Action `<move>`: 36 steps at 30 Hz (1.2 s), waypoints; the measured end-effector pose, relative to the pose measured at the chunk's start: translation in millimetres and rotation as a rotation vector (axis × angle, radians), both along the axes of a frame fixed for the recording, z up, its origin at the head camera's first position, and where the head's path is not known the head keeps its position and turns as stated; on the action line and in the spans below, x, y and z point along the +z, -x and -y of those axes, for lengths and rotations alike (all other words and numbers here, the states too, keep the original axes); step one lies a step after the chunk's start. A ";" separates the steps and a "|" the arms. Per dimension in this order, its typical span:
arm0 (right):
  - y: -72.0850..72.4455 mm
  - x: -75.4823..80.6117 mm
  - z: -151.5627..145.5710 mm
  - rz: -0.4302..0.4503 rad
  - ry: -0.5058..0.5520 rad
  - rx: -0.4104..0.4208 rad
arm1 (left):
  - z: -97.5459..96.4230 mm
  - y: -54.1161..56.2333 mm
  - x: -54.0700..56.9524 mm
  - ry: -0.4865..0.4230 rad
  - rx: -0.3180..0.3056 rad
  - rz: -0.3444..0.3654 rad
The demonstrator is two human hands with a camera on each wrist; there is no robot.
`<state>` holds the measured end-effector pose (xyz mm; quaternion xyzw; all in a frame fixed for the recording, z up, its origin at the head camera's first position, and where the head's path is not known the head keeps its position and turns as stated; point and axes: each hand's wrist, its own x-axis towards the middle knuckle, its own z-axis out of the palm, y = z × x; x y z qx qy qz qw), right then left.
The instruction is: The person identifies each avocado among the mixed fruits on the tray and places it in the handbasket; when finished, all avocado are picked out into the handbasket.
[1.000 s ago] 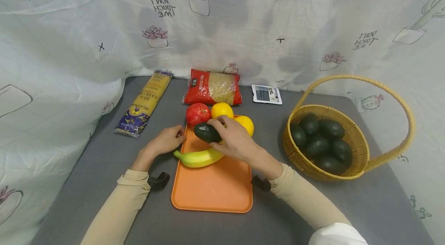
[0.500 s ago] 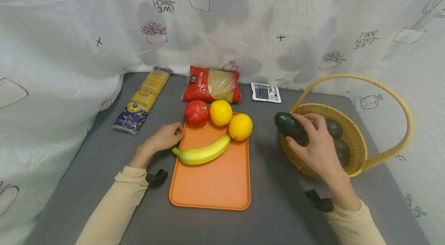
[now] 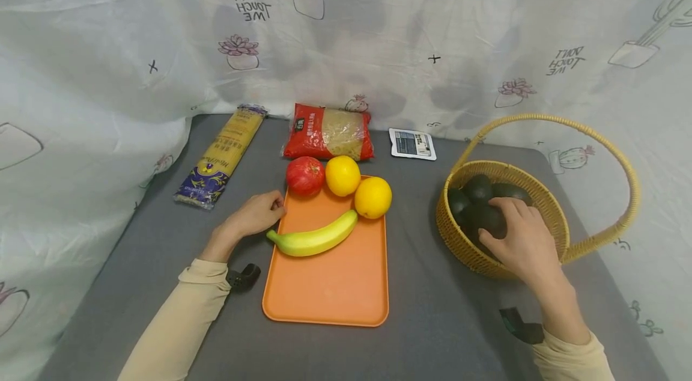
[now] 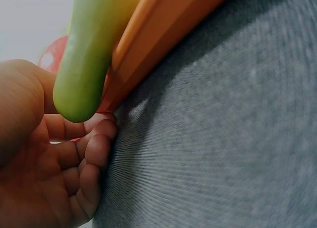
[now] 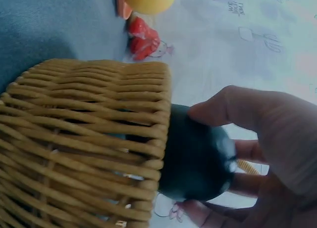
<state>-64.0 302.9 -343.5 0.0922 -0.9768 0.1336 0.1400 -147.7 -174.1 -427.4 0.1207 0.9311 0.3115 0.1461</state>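
At the right, my right hand (image 3: 528,243) holds a dark green avocado (image 3: 485,220) inside the wicker basket (image 3: 452,243), over other avocados (image 3: 478,188). The right wrist view has thumb and fingers around that avocado (image 5: 198,156), just above the woven rim. My left hand (image 3: 256,214) rests by the left edge of the orange tray (image 3: 330,294), its fingers loosely curled and fingertips at the rim. Close to it, the stem end of a banana (image 3: 316,240) sticks out past that edge. A red pomegranate (image 3: 305,176) and two yellow-orange fruits (image 3: 373,198) sit at the tray's far end.
Behind the tray lies a red bag of pasta (image 3: 327,132), with a spaghetti packet (image 3: 220,157) to its left and a small white packet (image 3: 412,144) to its right. The basket's tall handle (image 3: 600,143) arches over it. A patterned cloth (image 3: 346,44) hangs behind the grey table.
My right hand has carried the avocado from above the tray rightward and lowered it into the basket. The left hand stays by the tray's edge.
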 end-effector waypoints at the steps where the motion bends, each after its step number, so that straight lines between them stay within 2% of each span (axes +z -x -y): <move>1: -0.1 0.4 0.5 0.000 -0.008 -0.003 | -0.3 -0.5 0.2 -0.001 -0.001 -0.002; 6: -2.9 2.7 -2.4 0.082 -0.064 -0.007 | -1.2 -1.6 -0.3 -0.001 -0.001 -0.004; 9: -3.0 0.5 -2.2 0.140 -0.083 0.021 | -0.7 -0.6 -1.1 0.004 0.002 0.000; 14: 3.2 -6.9 0.0 0.197 -0.057 0.047 | -0.1 -0.5 -1.3 0.010 0.005 0.002; 19: 10.9 -9.4 -2.9 0.284 -0.035 0.026 | 0.3 -1.0 -1.6 0.013 0.007 -0.003; 26: 13.6 -7.5 -6.4 0.312 -0.094 0.010 | 0.2 -1.3 -1.8 0.017 0.009 -0.017; 36: 13.7 -5.2 -7.0 0.349 -0.104 0.002 | -0.9 -2.5 0.1 0.008 0.005 -0.006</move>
